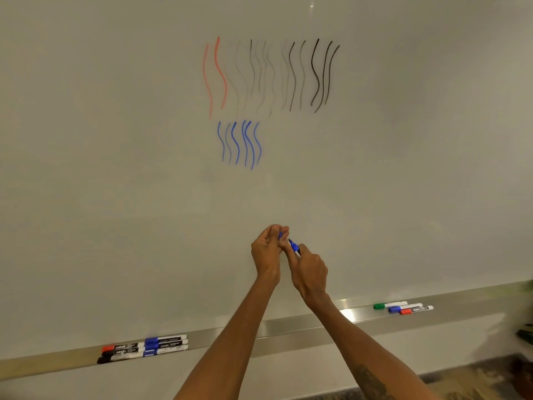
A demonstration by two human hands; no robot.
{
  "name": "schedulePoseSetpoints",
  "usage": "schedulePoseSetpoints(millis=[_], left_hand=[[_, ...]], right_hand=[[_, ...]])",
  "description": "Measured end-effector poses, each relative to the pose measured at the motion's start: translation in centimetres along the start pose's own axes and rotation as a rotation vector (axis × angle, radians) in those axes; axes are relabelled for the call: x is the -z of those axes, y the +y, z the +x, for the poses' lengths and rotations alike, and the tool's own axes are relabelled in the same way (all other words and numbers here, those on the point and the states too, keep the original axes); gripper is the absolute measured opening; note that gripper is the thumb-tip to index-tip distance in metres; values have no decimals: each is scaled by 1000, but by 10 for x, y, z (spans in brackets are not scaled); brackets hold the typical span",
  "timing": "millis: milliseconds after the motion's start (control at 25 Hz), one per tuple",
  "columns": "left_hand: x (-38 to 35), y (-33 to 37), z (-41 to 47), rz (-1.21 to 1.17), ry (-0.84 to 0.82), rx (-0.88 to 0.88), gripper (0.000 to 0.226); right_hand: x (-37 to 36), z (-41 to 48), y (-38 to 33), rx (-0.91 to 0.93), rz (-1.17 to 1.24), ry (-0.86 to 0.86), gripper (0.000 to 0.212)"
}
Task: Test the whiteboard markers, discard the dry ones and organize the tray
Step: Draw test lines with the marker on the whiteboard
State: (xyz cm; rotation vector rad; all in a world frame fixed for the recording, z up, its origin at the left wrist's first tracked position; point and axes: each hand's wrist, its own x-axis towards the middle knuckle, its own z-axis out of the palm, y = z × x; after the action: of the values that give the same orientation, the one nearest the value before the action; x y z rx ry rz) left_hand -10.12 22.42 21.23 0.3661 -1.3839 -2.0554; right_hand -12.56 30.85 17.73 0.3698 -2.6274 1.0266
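My right hand (310,269) grips a blue whiteboard marker (295,247) with its tip pointing up-left, in front of the lower middle of the whiteboard (115,168). My left hand (268,249) pinches the marker's blue cap (280,234) right at that tip. On the board are red wavy test lines (215,73), several grey and black ones (288,76), some very faint, and several blue ones (240,144). The metal tray (288,327) runs along the board's bottom edge.
At the tray's left lie several capped markers (144,347): red, black and blue. At its right lie a green marker (389,305), a blue marker (405,308) and a red marker (416,310). A plant (526,330) shows at the right edge. Carpeted floor lies below.
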Motion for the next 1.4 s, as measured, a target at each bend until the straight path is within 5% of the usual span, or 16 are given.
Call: schedulePoseSetpoints(millis=[240,360,480,640,760,1400], left_hand=[[0,49,-3,92,45,-331,19],[3,79,8,190,71,-506,22],[10,110,27,252,103,-625,28],[23,139,51,340,136,-664,37],[31,152,66,418,145,-696,43],[45,175,126,558,123,-793,49]], right_hand=[[10,11,-28,116,491,232,16],[27,26,-53,157,519,246,45],[50,35,-77,328,679,245,43],[68,45,-106,374,864,247,22],[80,50,-123,306,986,168,34],[82,84,-152,347,955,307,30]])
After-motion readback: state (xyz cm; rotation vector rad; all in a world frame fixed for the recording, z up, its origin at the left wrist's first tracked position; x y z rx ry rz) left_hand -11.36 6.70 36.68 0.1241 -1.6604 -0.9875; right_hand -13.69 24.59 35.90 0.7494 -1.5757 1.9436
